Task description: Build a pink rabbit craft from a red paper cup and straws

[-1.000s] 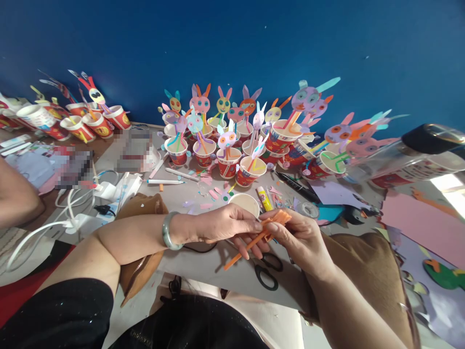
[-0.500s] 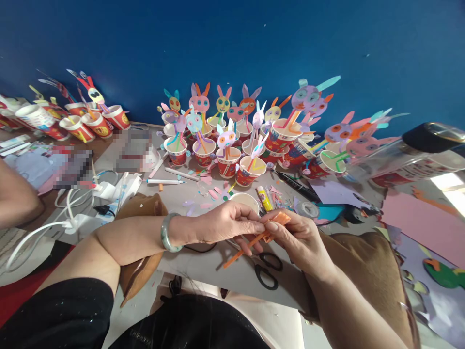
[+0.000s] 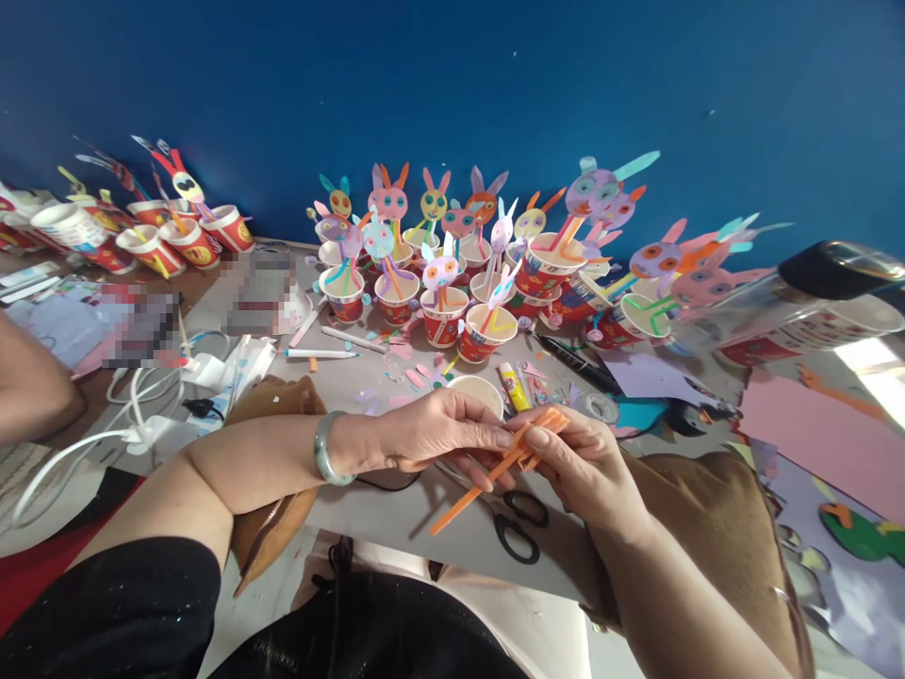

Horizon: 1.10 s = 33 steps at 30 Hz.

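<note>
Your left hand [image 3: 442, 431] and right hand [image 3: 592, 467] pinch the orange paper [image 3: 456, 511] above the near edge of the desk [image 3: 374, 514]; squeezing too hard could crease or tear it.

Blue wall [image 3: 424, 85] across top of frame; red paper cups [image 3: 190, 245] upper L; white pwr strip [image 3: 247, 372] & plug adapter [image 3: 161, 437] mid L; clear bottle [image 3: 748, 306] w/ blk lid [image 3: 841, 269] mid R; pink sheet [image 3: 820, 429] below it; brown cushion [image 3: 697, 509] lower R; green cutout [image 3: 859, 536] near R edge.
</note>
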Each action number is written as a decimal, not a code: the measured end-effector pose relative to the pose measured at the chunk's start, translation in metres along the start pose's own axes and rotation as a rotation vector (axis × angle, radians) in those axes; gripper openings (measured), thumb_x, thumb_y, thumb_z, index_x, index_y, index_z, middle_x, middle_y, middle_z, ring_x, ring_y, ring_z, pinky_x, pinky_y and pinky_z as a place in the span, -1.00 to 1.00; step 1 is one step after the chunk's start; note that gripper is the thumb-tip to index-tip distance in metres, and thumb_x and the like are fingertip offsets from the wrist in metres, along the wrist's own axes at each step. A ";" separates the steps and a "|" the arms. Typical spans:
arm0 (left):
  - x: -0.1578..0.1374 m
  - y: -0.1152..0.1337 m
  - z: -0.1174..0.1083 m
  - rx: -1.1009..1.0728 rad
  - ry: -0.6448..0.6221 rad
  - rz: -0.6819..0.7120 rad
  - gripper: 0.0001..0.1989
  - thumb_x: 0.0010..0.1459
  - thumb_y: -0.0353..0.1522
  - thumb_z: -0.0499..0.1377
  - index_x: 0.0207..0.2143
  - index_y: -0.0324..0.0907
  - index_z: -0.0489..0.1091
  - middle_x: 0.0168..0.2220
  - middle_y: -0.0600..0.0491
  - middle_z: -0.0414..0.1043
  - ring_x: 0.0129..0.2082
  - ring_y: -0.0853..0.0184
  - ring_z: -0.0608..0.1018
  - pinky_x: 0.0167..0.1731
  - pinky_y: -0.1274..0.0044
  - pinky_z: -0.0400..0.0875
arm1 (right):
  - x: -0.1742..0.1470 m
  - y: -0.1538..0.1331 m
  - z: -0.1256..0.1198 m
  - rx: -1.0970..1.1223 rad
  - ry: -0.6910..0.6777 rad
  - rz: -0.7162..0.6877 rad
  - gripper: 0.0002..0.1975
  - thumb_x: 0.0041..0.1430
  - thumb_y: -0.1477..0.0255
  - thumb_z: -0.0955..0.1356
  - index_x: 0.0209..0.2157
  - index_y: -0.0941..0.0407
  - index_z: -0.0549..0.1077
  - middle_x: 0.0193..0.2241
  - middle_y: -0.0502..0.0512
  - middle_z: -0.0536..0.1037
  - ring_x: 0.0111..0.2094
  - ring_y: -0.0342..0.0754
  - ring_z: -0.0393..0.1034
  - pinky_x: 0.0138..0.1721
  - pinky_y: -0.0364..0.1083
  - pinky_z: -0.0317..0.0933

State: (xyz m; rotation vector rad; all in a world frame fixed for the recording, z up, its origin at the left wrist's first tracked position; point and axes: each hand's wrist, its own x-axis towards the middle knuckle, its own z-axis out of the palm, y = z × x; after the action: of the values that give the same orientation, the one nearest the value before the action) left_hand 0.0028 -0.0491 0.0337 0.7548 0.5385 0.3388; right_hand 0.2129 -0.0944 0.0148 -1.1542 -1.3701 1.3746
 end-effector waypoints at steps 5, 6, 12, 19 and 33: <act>-0.001 0.000 0.001 0.036 -0.004 0.000 -0.46 -0.10 -0.04 0.52 -0.27 -0.28 0.54 -0.36 0.01 0.60 -0.39 0.36 0.68 -0.46 0.62 0.56 | -0.001 0.000 0.002 -0.001 0.009 0.003 -0.62 0.21 0.02 0.46 -0.28 0.08 0.62 -0.51 0.06 0.58 -0.54 -0.08 0.40 -0.56 -0.13 0.25; -0.001 0.000 0.001 0.050 -0.006 0.002 -0.46 -0.09 -0.03 0.51 -0.27 -0.29 0.53 -0.36 0.00 0.60 -0.38 0.36 0.68 -0.46 0.62 0.56 | -0.002 0.000 0.002 0.001 0.007 0.004 -0.62 0.21 0.02 0.46 -0.28 0.07 0.61 -0.51 0.06 0.58 -0.54 -0.07 0.41 -0.56 -0.12 0.26; -0.002 -0.002 0.002 0.115 -0.031 0.028 -0.45 -0.03 0.02 0.46 -0.27 -0.29 0.51 -0.32 -0.02 0.60 -0.40 0.38 0.66 -0.48 0.63 0.53 | -0.006 0.002 0.003 0.065 -0.035 0.042 -0.62 0.22 0.02 0.45 -0.24 0.07 0.58 -0.56 0.04 0.55 -0.56 -0.03 0.45 -0.53 -0.07 0.35; -0.003 -0.001 0.005 0.073 0.010 0.051 -0.50 -0.03 -0.05 0.48 -0.29 -0.28 0.51 -0.34 0.00 0.60 -0.38 0.37 0.67 -0.48 0.62 0.52 | -0.004 0.000 0.004 0.097 0.020 0.012 -0.67 0.20 0.07 0.49 -0.28 0.06 0.60 -0.55 0.02 0.56 -0.57 -0.09 0.41 -0.56 -0.12 0.28; -0.001 -0.001 0.000 0.109 -0.033 0.036 -0.52 -0.06 -0.06 0.50 -0.30 -0.28 0.55 -0.36 -0.02 0.62 -0.35 0.37 0.67 -0.43 0.62 0.54 | -0.006 0.004 0.001 0.078 0.032 -0.031 -0.70 0.23 0.09 0.48 -0.28 0.05 0.60 -0.51 0.05 0.59 -0.55 -0.08 0.45 -0.54 -0.12 0.35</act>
State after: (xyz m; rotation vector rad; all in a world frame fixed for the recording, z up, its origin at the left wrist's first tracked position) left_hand 0.0021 -0.0505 0.0331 0.8746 0.5162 0.3318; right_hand 0.2135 -0.1009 0.0106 -1.0948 -1.2959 1.3694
